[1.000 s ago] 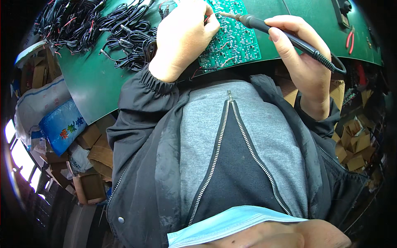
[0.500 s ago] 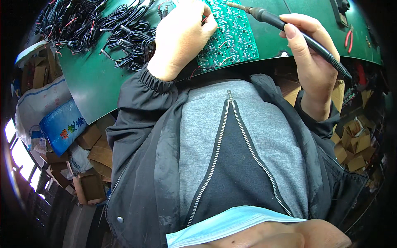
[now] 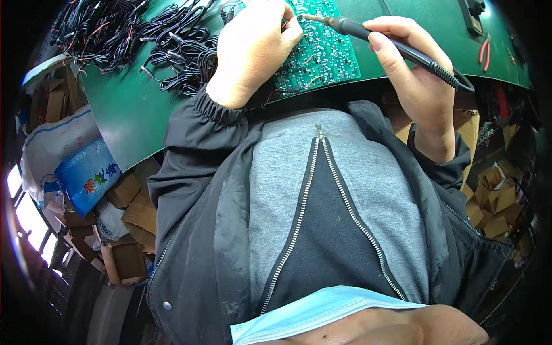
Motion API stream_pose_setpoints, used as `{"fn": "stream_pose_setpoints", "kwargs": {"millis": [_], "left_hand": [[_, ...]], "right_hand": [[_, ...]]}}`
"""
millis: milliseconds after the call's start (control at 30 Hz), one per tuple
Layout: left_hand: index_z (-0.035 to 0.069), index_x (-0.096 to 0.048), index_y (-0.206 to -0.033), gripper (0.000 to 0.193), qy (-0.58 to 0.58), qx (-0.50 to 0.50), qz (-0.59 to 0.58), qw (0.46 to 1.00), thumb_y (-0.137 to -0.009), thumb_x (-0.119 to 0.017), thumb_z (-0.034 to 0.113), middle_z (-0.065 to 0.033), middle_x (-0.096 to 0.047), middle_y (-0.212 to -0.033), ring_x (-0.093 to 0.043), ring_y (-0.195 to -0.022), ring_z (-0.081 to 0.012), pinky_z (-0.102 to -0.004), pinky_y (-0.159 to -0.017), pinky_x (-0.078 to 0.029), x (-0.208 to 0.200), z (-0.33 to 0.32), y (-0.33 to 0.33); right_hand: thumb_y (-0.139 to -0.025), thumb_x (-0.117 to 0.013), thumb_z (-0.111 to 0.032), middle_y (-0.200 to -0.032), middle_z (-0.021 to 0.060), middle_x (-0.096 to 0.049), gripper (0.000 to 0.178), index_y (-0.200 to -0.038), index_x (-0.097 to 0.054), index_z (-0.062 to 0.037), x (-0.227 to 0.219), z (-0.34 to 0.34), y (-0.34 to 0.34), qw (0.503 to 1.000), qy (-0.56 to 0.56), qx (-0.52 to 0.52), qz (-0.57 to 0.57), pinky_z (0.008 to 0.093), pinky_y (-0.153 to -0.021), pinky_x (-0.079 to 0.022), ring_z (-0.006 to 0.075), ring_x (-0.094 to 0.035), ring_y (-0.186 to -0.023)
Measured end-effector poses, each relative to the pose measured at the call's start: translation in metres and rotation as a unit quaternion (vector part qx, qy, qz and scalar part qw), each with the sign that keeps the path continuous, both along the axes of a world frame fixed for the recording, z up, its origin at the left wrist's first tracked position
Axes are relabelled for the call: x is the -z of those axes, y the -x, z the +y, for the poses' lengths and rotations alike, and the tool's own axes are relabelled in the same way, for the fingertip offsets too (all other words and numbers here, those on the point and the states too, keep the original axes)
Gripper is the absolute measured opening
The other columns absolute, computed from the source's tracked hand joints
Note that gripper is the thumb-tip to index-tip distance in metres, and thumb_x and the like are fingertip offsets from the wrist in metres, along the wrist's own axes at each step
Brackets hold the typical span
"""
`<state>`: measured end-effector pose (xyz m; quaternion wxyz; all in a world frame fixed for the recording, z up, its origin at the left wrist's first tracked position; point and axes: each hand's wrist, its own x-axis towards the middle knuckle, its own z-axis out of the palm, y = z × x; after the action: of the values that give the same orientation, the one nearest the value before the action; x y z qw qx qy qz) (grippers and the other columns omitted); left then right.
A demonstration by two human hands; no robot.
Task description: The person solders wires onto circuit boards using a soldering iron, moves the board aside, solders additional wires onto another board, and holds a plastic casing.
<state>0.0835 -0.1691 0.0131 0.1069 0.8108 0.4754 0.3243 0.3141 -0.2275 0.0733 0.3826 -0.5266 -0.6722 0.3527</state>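
Note:
My right hand (image 3: 417, 72) is closed around the black handle of a soldering iron (image 3: 359, 30), whose tip points left and down onto a green circuit board (image 3: 328, 60). The board is crowded with small parts and has short red wires on it. Over the board's left side, my left hand (image 3: 253, 49) is closed in a pinch, with a bit of red wire (image 3: 285, 24) showing between thumb and fingers. The iron's tip is close to those fingertips; whether it touches the board there is too small to tell.
Bundles of black cables (image 3: 184, 57) lie left of my left hand on the green table (image 3: 123, 123). Red-handled pliers (image 3: 485, 54) and a black stand-like object (image 3: 472, 17) are at the right. Cardboard boxes (image 3: 494, 195) and a blue bag (image 3: 89, 175) stand below table level.
My right hand has moved left and slightly down, bringing the soldering iron's tip closer to my left fingertips. My left hand has barely moved.

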Motion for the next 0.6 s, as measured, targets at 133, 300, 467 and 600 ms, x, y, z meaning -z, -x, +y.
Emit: {"fn": "stream_pose_setpoints", "kwargs": {"millis": [133, 300, 467, 600], "left_hand": [[0.005, -0.065, -0.082, 0.013, -0.007, 0.002, -0.008, 1.0, -0.084, -0.075, 0.014, -0.013, -0.064, -0.076, -0.065, -0.067, -0.0317, -0.0396, -0.062, -0.053, -0.0008, -0.0005, -0.0003], [0.006, -0.065, -0.083, 0.012, -0.015, 0.006, -0.009, 1.0, -0.084, -0.075, 0.013, -0.0125, -0.064, -0.077, -0.065, -0.067, -0.0314, -0.0395, -0.063, -0.053, 0.0023, -0.0009, 0.0004], [0.006, -0.066, -0.083, 0.012, 0.007, 0.007, -0.001, 1.0, -0.084, -0.075, 0.014, -0.0122, -0.064, -0.077, -0.065, -0.067, -0.0313, -0.0397, -0.063, -0.053, -0.0037, -0.0023, -0.0001], [0.006, -0.065, -0.083, 0.013, 0.001, 0.011, -0.009, 1.0, -0.084, -0.075, 0.014, -0.0124, -0.064, -0.077, -0.065, -0.066, -0.0316, -0.0397, -0.062, -0.053, -0.0002, -0.0007, -0.0011]], "right_hand": [[-0.098, -0.067, -0.003, -0.099, 0.0044, -0.069, 0.017, -0.113, -0.071, 0.0034, 0.0, 0.0008, 0.0007, 1.0, -0.026, -0.004, -0.007, 0.0206, -0.078, -0.049, 0.0094, -0.065, -0.089], [-0.098, -0.068, -0.003, -0.099, 0.004, -0.069, 0.017, -0.113, -0.071, 0.0037, -0.0002, 0.0002, 0.0, 0.999, -0.031, -0.009, -0.004, 0.0206, -0.077, -0.049, 0.0089, -0.065, -0.089], [-0.098, -0.068, -0.004, -0.099, 0.0042, -0.069, 0.018, -0.114, -0.071, 0.0029, -0.0036, -0.0021, -0.0015, 0.999, -0.028, -0.007, -0.02, 0.0196, -0.076, -0.048, 0.0083, -0.064, -0.088], [-0.1, -0.067, -0.007, -0.097, 0.0051, -0.07, 0.02, -0.117, -0.071, 0.0021, 0.0048, 0.0011, -0.0052, 0.997, -0.06, 0.016, 0.035, 0.0181, -0.071, -0.047, 0.0071, -0.062, -0.083]]}}
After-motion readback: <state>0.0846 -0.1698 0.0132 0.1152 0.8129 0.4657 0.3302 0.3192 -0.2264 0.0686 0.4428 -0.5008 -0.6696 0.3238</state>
